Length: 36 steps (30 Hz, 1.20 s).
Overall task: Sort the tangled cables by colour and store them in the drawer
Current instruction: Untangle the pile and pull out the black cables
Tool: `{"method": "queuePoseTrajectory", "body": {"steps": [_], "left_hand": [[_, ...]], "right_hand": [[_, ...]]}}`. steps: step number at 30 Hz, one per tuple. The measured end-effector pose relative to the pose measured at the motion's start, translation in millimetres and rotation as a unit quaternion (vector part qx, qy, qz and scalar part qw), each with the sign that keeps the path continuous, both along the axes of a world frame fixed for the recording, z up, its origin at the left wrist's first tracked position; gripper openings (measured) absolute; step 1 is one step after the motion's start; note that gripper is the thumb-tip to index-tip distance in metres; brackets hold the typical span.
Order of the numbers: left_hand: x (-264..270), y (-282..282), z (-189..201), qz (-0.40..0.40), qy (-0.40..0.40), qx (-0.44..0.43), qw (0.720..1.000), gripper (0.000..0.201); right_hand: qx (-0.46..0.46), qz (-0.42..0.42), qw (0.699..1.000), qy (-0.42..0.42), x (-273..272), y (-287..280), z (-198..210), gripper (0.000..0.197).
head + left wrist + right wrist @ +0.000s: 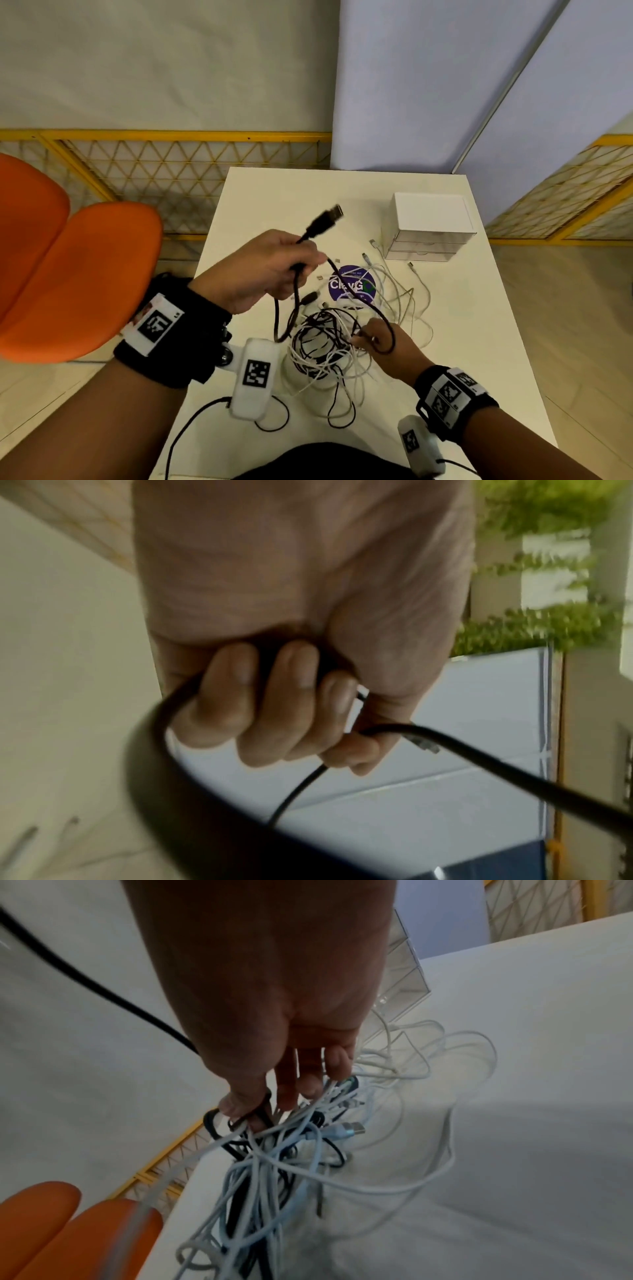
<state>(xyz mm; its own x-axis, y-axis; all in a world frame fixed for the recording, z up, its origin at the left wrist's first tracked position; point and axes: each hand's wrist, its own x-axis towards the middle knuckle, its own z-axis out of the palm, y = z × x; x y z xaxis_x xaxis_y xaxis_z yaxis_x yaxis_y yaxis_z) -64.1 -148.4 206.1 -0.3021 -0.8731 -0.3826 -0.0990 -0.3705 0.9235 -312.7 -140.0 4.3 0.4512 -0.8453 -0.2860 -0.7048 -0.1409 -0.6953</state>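
Note:
My left hand (274, 270) is raised above the table and grips a black cable (281, 329); its USB plug (325, 219) sticks up past the knuckles. In the left wrist view the fingers (274, 704) curl round that black cable (479, 764). The cable loops down and over my right hand (380, 342), which pinches into the tangle of black and white cables (325, 353) on the table. The right wrist view shows the fingertips (246, 1107) in the cable tangle (274, 1164). Loose white cables (400, 294) lie beyond. A small white drawer unit (428, 226), with its drawers shut, stands at the back right.
A white table (479, 342) carries everything. A round purple sticker (349, 284) lies under the cables near the middle. Two orange chair seats (85, 274) stand to the left. A yellow mesh fence (171, 164) and a pale partition (411, 85) lie behind.

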Motion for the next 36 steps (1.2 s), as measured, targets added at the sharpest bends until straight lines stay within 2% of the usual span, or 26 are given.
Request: {"method": "queuePoseTrajectory", "body": {"steps": [3, 6, 8, 11, 14, 16, 19, 22, 23, 26, 28, 30, 32, 36], "left_hand": [[-9, 3, -29, -0.003, -0.091, 0.028, 0.995, 0.040], [-25, 8, -62, -0.001, -0.162, 0.044, 0.986, 0.026], [-34, 12, -85, -0.010, -0.177, 0.039, 0.983, 0.016], [-45, 18, -117, -0.033, -0.192, 0.018, 0.981, 0.020], [-53, 17, -135, 0.006, -0.182, -0.003, 0.983, 0.017], [-56, 15, -138, 0.038, -0.141, -0.003, 0.989, 0.016], [-60, 14, -137, -0.002, -0.116, 0.004, 0.993, 0.031], [-63, 12, -141, 0.034, -0.141, -0.031, 0.989, 0.020], [-65, 11, -140, 0.050, -0.146, -0.043, 0.987, 0.016], [-69, 11, -137, 0.059, -0.151, -0.081, 0.983, 0.009], [-68, 11, -135, 0.071, -0.171, -0.107, 0.977, 0.005], [-65, 9, -132, 0.097, -0.192, -0.125, 0.969, 0.014], [-61, 5, -125, 0.121, -0.195, -0.131, 0.965, 0.019], [-59, 3, -95, 0.134, -0.161, -0.152, 0.966, 0.022]], "right_hand": [[-0.007, -0.005, 0.998, -0.057, 4, -2, 13, 0.036], [0.024, -0.015, 0.998, -0.061, 7, -7, 25, 0.036], [0.032, -0.026, 0.997, -0.068, 9, -8, 30, 0.037], [0.042, -0.039, 0.992, -0.111, 10, -8, 36, 0.038], [0.056, -0.046, 0.988, -0.135, 7, -12, 44, 0.038], [0.057, -0.041, 0.990, -0.125, 3, -13, 51, 0.034], [0.047, -0.012, 0.987, -0.154, 2, -11, 57, 0.036], [0.037, 0.000, 0.988, -0.148, 2, -10, 49, 0.020], [0.036, 0.001, 0.988, -0.148, 1, -10, 44, 0.020], [0.039, -0.015, 0.984, -0.172, 7, -7, 44, 0.022], [0.053, -0.032, 0.987, -0.147, 10, -7, 44, 0.026], [0.041, -0.027, 0.994, -0.095, 12, -7, 37, 0.039], [0.032, -0.037, 0.994, -0.093, 11, -6, 29, 0.051], [0.074, -0.072, 0.991, -0.091, 10, -3, 10, 0.040]]}}
